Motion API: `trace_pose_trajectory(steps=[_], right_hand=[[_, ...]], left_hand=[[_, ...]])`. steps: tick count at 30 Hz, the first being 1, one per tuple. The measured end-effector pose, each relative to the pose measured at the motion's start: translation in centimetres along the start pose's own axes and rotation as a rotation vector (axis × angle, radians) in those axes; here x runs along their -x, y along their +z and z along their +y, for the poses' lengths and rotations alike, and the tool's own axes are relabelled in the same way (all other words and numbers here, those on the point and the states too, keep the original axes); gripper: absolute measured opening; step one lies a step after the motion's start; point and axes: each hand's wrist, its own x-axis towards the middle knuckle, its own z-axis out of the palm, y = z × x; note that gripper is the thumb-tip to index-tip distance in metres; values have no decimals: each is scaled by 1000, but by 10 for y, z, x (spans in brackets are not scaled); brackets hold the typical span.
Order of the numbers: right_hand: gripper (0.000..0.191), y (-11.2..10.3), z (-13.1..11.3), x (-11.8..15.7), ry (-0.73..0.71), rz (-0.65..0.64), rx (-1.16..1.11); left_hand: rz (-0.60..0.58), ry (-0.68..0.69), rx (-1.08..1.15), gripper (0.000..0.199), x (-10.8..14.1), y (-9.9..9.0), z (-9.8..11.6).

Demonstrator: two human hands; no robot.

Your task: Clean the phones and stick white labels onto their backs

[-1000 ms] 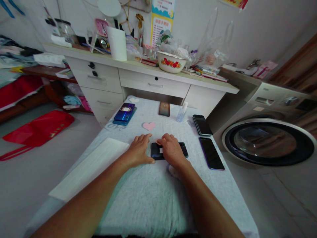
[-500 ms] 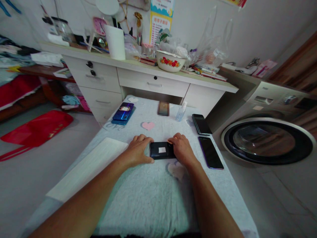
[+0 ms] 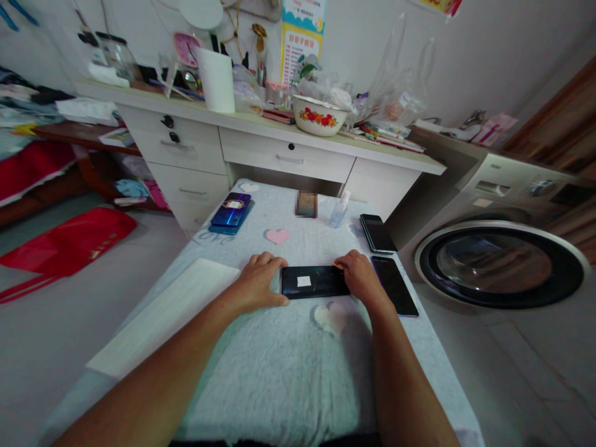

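A black phone [image 3: 321,282] with a small white label lies back up, crosswise, on the cloth-covered table [image 3: 274,372]. My left hand [image 3: 261,280] grips its left end, thumb at the near corner and fingers at the far corner. At the right end, my right hand [image 3: 361,276] has its fingers closed on the phone's edge; what lies under those fingers is hidden. Just right of that hand is a dark phone with a purple edge [image 3: 398,288], partly covered by the hand. Behind it sits a stack of dark phones [image 3: 378,233].
Blue phones [image 3: 230,212] lie at the far left, a clear spray bottle [image 3: 339,210] and a blurred small square item [image 3: 306,203] at the far side. A long white strip [image 3: 167,316] runs along the left. Beyond stand a desk [image 3: 288,152] and a washing machine [image 3: 498,230].
My right hand has slid right along the black phone to its right end, uncovering more of its back. My left hand has stayed at the left end.
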Motion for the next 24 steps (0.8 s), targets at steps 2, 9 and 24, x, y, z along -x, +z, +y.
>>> trace_pose_trajectory(steps=[2, 9, 24], right_hand=[[32, 0, 4, 1, 2, -10, -4], [31, -6, 7, 8, -14, -33, 66], [26, -11, 5, 28, 26, 5, -71]], left_hand=[[-7, -4, 3, 72, 0, 0, 0], [10, 5, 6, 71, 0, 3, -3], [-2, 3, 1, 69, 0, 0, 1]])
